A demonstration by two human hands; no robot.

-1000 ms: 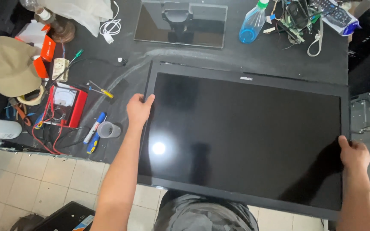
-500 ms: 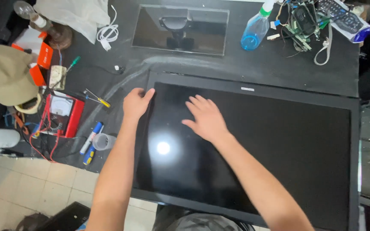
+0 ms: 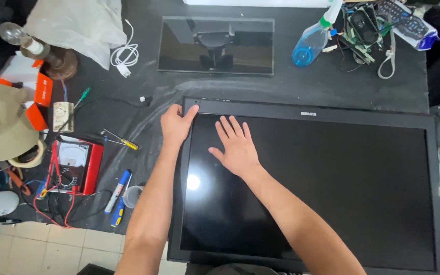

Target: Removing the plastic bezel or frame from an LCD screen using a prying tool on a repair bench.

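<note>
A clear plastic spray bottle (image 3: 309, 43) with a green and white nozzle lay near the far edge of the black tabletop (image 3: 332, 86), and the blue liquid in it had pooled toward its base. A small clear plastic cup (image 3: 132, 196) stood near the front edge, just beside a blue marker pen (image 3: 117, 190); I could not tell whether anything was in it.

The large flat black television panel (image 3: 322, 188) lay face up across the right and front of the tabletop, its glossy screen catching one bright spot of light. My left hand (image 3: 175, 124) rested at its far left corner, fingers together over the bezel and the thumb out on the tabletop side, gripping nothing. My right hand (image 3: 236, 146) lay flat on the glass just beside it, palm down and fingers spread wide, also holding nothing. Both hands sat on the panel's upper left part, with most of the screen stretching away to my right.

To my left lay a red analogue multimeter (image 3: 74, 165) with its red leads, a yellow-handled screwdriver (image 3: 120, 139) and a tan cap (image 3: 1, 122). Beyond the panel stood a dark glass rectangular stand base (image 3: 215, 46).
</note>
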